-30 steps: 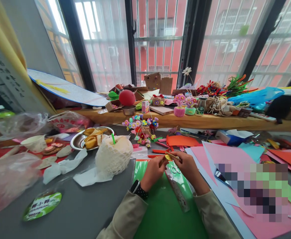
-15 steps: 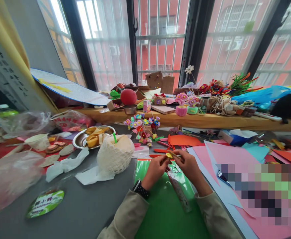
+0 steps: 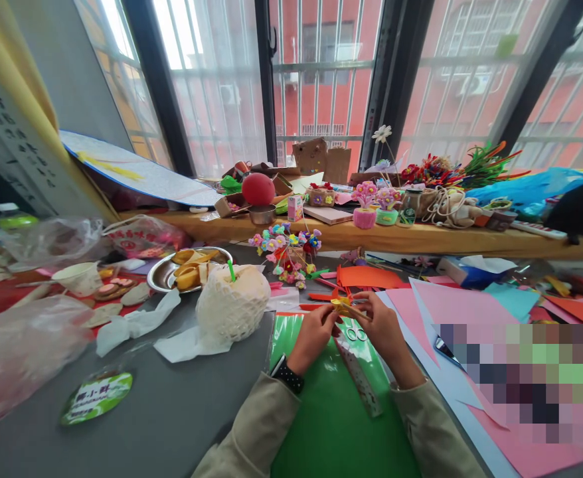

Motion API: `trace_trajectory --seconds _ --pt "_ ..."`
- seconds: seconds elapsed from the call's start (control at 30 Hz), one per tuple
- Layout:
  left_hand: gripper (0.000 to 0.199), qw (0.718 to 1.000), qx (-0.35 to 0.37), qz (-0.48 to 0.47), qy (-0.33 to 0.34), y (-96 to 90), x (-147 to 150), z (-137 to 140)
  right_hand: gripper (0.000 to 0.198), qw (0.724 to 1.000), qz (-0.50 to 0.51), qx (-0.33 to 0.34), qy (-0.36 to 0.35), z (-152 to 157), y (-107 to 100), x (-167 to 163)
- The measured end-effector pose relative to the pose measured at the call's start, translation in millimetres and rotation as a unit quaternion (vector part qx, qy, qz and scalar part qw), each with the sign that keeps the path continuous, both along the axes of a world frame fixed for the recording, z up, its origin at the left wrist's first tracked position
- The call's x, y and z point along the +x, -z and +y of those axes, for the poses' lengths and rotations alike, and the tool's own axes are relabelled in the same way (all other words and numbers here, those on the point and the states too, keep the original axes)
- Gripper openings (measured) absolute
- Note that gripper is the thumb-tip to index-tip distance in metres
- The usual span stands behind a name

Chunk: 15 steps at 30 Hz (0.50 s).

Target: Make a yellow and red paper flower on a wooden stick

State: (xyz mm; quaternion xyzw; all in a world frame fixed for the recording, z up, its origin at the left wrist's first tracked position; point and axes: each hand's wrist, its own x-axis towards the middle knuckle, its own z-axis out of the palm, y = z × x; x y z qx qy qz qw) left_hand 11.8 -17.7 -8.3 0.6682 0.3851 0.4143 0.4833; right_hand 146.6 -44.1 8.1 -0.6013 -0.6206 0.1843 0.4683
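My left hand point(image 3: 317, 335) pinches a small yellow paper piece point(image 3: 340, 303), its fingers pressed together at the lower left of it. From the other side, my right hand point(image 3: 382, 328) grips a thin wooden stick point(image 3: 357, 311), whose tip reaches the yellow piece. Whether the stick goes through the paper or only touches it, I cannot tell. Below the hands lies a green plastic-covered sheet point(image 3: 331, 425). On it rest white-handled scissors point(image 3: 355, 333), close under my right hand, and a clear patterned ruler point(image 3: 360, 380). Orange-red paper pieces point(image 3: 368, 279) lie just beyond my fingers.
A coconut point(image 3: 234, 302) in white netting with a green straw stands left, near a metal bowl point(image 3: 159, 280) of peels. Pink paper sheets point(image 3: 471, 312) cover the right side. A bunch of small craft flowers point(image 3: 289, 249) stands ahead, below the crowded windowsill ledge point(image 3: 212, 229).
The fingers of my right hand have shifted slightly, and the stick shows more plainly, pointing at the yellow paper. More of the scissors is visible. The view has tilted a little.
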Motion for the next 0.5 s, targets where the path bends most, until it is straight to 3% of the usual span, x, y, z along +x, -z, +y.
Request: trace_trajectory --seconds 0.13,0.3,0.5 --pt "0.025 1.000 -0.021 -0.016 -0.013 0.6 -0.5 1.6 0.015 1.000 0.008 -0.003 -0.006 0.9 0.9 -0.5" --pt "0.024 0.998 -0.038 -0.036 0.018 0.6 -0.5 1.9 0.022 0.999 -0.019 -0.038 -0.001 0.1 -5.1 0.7" --pt "0.025 0.997 -0.039 -0.042 0.044 1.9 -0.4 0.7 0.025 0.998 -0.049 -0.034 0.007 4.7 -2.8 0.9"
